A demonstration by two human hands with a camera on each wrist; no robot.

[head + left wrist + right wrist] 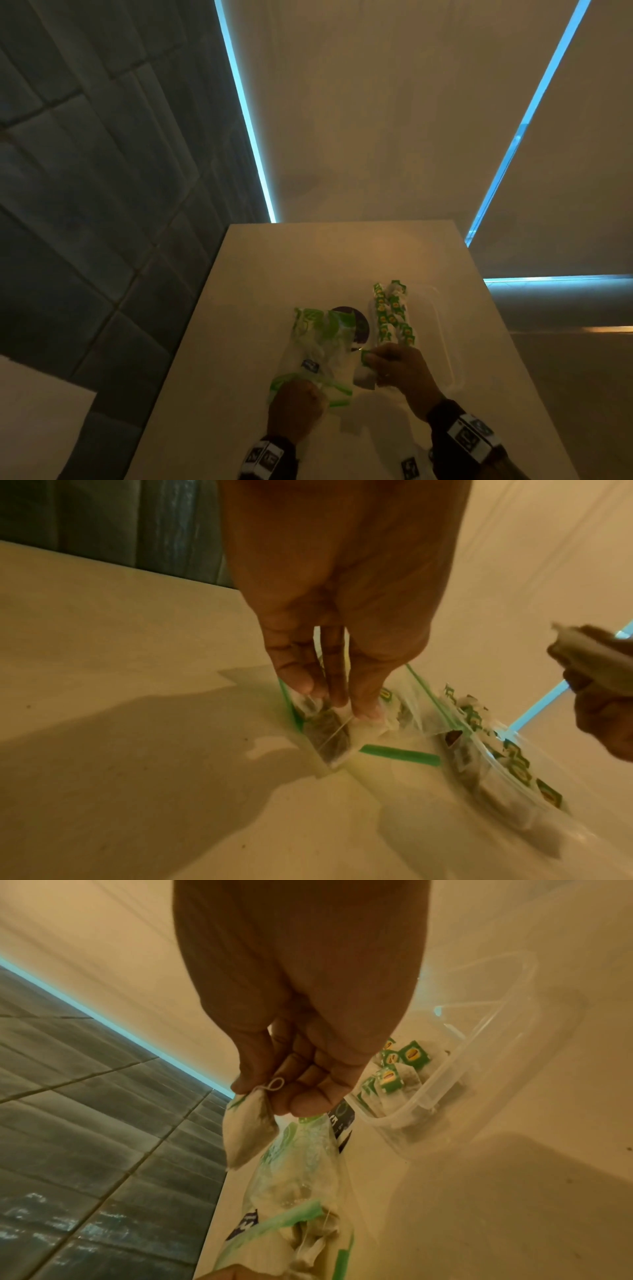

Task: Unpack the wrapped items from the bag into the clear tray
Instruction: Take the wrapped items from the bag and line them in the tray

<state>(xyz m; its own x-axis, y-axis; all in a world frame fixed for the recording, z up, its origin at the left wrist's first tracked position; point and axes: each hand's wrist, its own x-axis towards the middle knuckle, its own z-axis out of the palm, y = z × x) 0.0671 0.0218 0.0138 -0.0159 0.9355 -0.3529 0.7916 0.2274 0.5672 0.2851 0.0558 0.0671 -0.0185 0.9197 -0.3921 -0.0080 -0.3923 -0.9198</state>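
Observation:
A clear zip bag (pixel 318 349) with a green seal lies on the white table, with tea bags showing inside it (pixel 486 761). My left hand (pixel 301 397) pinches the bag's near mouth (pixel 329 704); whether it also catches a tea bag inside is unclear. My right hand (pixel 376 359) pinches one white tea bag (pixel 250 1129) by its top, holding it in the air between the zip bag and the clear tray (pixel 448 346). Several green-tagged tea bags (pixel 390 315) stand in a row along the tray's left side (pixel 400 1069).
A dark round object (pixel 359 325) lies partly under the zip bag's far end. The table's left edge (pixel 191 325) drops to a grey tiled floor (pixel 85 205). Bare tabletop (pixel 342 257) stretches beyond the tray.

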